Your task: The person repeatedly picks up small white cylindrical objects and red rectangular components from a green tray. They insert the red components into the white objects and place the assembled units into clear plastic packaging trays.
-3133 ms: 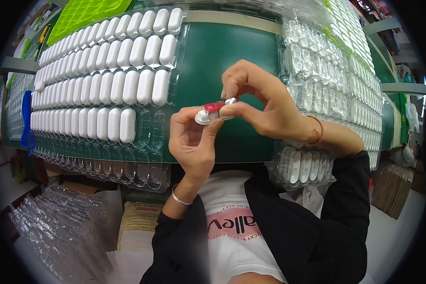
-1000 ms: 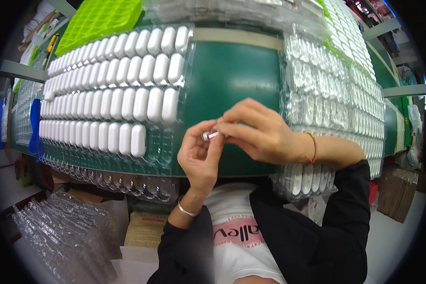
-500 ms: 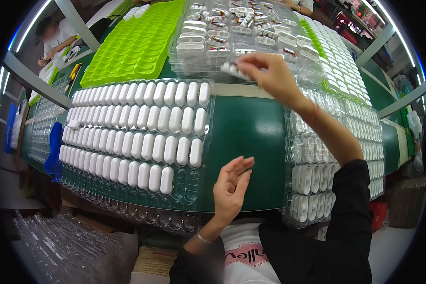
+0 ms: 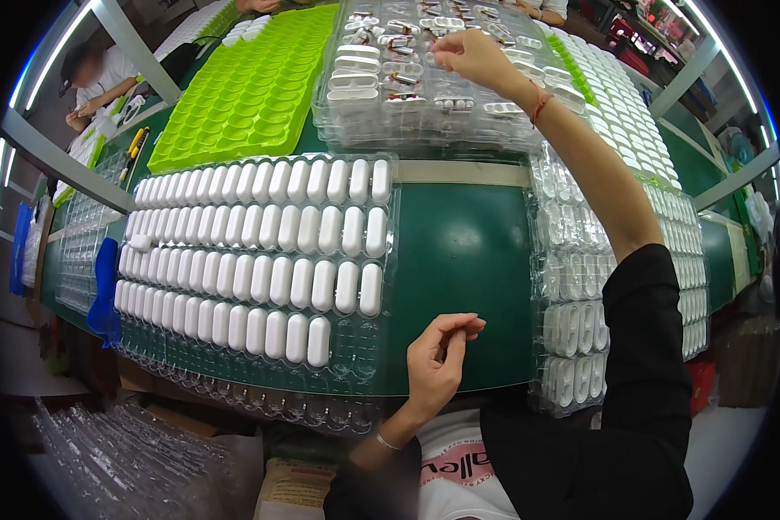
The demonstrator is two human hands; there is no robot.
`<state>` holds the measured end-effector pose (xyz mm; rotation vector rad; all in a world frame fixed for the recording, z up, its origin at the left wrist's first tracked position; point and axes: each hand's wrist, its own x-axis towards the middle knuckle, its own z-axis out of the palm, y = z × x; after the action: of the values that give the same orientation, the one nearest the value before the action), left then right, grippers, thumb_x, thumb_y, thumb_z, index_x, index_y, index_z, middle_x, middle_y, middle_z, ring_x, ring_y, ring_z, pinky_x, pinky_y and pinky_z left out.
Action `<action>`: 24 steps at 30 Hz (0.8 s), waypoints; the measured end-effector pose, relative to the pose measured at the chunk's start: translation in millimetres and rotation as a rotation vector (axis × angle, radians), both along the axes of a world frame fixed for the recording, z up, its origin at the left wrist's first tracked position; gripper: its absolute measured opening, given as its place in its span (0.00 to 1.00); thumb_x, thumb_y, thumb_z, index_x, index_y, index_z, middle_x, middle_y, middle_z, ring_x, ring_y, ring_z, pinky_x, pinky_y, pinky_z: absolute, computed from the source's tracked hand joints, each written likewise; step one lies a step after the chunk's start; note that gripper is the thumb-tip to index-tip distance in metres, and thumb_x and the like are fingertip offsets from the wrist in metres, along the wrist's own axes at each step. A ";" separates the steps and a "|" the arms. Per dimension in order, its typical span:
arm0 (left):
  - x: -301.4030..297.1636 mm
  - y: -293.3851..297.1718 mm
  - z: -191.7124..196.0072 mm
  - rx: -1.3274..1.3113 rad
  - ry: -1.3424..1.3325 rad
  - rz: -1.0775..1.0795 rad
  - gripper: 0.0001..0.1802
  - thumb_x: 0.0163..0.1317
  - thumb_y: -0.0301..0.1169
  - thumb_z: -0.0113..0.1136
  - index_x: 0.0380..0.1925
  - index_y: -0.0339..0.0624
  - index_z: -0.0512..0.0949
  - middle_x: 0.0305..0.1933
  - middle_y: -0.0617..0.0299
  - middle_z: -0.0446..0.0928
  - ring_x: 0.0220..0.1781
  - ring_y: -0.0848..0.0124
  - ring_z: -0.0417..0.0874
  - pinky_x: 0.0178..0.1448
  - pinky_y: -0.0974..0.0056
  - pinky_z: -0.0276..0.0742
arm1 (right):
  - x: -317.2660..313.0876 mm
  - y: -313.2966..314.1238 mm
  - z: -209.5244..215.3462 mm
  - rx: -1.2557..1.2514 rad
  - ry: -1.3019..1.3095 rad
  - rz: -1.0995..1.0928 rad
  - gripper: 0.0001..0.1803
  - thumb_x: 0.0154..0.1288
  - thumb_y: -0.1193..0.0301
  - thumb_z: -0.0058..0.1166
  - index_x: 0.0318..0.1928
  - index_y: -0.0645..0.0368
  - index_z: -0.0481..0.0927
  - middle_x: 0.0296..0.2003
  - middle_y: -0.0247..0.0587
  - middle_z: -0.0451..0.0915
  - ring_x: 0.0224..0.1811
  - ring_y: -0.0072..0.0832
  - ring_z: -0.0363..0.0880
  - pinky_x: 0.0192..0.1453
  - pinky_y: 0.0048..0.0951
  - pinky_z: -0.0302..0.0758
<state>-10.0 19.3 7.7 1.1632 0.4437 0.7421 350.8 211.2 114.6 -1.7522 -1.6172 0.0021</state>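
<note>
Far ahead, my right hand (image 4: 475, 59) is over the clear stacked trays (image 4: 476, 134), its fingers pinched together; anything between the fingertips is too small to make out. Under and around it lie white oblong case parts (image 4: 355, 65) and small metallic cylinders with red and dark ends (image 4: 403, 78). Nearer me, my left hand (image 4: 435, 364) hovers over the green tabletop (image 4: 459, 251), fingers loosely curled, thumb apart from the fingertips, nothing visible in it. To its left, a clear tray (image 4: 355, 347) holds rows of closed white oblong cases (image 4: 299, 282), with bare pockets at its near right corner.
At right, clear trays hold white case parts (image 4: 563, 325). Beyond the left tray lies a bright green moulded tray (image 4: 242, 95). A blue object (image 4: 104, 286) hangs by the table's left side. Metal posts (image 4: 130, 39) flank the table, and another person (image 4: 104, 78) sits at far left.
My right hand has moved farther away over the stacked trays; the white piece seen at its fingers no longer shows there. My left hand has curled its fingers more and sits slightly lower right.
</note>
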 end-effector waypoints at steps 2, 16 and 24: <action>1.0 0.1 0.5 0.023 0.024 -0.020 0.10 0.69 0.17 0.47 0.45 0.29 0.77 0.43 0.53 0.81 0.47 0.70 0.82 0.53 0.67 0.79 | 3.6 -6.4 -7.5 -0.037 -0.111 0.044 0.13 0.61 0.68 0.59 0.42 0.62 0.85 0.33 0.43 0.86 0.34 0.30 0.84 0.39 0.29 0.79; 2.9 -0.6 3.8 0.097 0.047 -0.014 0.09 0.69 0.17 0.48 0.43 0.30 0.78 0.41 0.55 0.81 0.44 0.72 0.82 0.51 0.70 0.78 | -21.9 27.9 -5.2 -0.172 -0.178 -0.016 0.14 0.51 0.61 0.63 0.32 0.59 0.86 0.32 0.46 0.85 0.35 0.38 0.84 0.42 0.33 0.78; 2.7 -0.3 9.0 -0.055 0.006 0.135 0.10 0.71 0.21 0.48 0.50 0.31 0.73 0.47 0.51 0.79 0.43 0.70 0.82 0.49 0.67 0.80 | -121.3 -126.6 16.7 -0.034 0.193 0.324 0.11 0.62 0.78 0.58 0.46 0.60 0.80 0.42 0.37 0.82 0.47 0.25 0.80 0.50 0.28 0.78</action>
<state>-7.3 18.9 16.7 1.0919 0.5482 0.8387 229.5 84.6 131.3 -1.4476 -1.7443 0.3436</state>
